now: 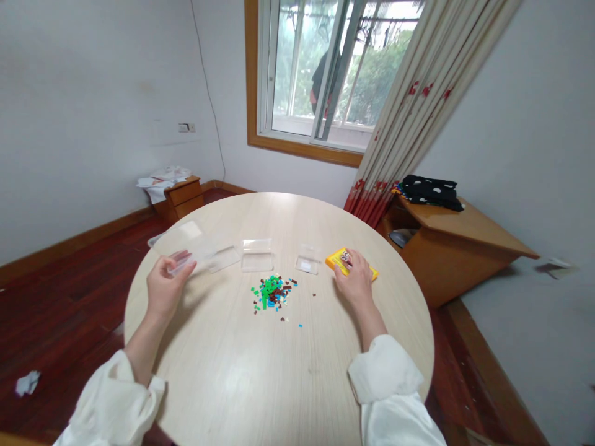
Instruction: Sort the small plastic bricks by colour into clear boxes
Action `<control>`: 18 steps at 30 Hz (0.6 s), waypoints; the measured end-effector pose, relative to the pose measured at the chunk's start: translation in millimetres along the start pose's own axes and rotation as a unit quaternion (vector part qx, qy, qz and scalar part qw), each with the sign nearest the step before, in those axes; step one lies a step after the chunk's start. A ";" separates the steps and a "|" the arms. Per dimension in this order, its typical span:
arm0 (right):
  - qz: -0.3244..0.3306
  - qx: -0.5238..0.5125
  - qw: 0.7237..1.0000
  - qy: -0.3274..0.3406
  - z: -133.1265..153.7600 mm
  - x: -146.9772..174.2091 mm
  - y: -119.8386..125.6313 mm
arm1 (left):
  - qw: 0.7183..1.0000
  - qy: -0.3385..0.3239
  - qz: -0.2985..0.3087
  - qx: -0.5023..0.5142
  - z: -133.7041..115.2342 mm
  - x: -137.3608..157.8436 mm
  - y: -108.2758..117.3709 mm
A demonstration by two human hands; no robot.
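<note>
My left hand (166, 280) is raised over the left side of the round table (260, 384), its fingers closed on a clear plastic container (180, 261). My right hand (357, 282) grips a flat yellow pack (338, 261) with dark print, low at the table's right side. Between the hands lies a loose pile of tiny building bricks (272, 290) in green, brown, blue and white. A few stray bricks are scattered around it, one brown brick (314, 295) to the right and one blue brick (300, 325) in front.
Behind the pile stand an open clear box (257, 262) and a smaller clear box (307, 265). More clear plastic (225, 259) lies near my left hand. Beyond the table are a small cabinet (186, 195), a tilted wooden desk (458, 248) with dark cloth (432, 191), a window and a curtain (418, 93).
</note>
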State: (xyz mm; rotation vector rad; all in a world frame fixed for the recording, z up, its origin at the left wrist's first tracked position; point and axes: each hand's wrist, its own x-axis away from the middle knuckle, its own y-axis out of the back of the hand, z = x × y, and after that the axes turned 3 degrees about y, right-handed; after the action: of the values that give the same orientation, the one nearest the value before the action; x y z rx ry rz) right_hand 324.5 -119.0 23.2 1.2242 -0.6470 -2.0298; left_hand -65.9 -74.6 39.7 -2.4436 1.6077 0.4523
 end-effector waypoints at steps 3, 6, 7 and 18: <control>0.067 0.094 0.992 -0.054 -27.2 -1.5 8.3 | 0.991 0.027 0.002 -0.129 20.2 -5.1 28.3; 0.125 0.142 0.978 -0.090 -42.8 -1.0 12.9 | 0.974 0.037 0.021 -0.223 35.2 -10.9 46.0; 0.136 0.152 0.974 -0.097 -45.6 -1.0 13.5 | 0.966 0.029 0.034 -0.256 37.7 -13.0 48.7; 0.173 0.168 0.966 -0.096 -55.0 -2.4 9.7 | 0.837 -0.077 0.190 -0.508 48.8 -41.5 36.6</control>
State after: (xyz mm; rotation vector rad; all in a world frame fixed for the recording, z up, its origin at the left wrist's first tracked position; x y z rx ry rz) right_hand 377.5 -127.4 7.3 1.0128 -1.2501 -1.7990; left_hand -122.3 -38.1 8.9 -2.5002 2.1188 1.9482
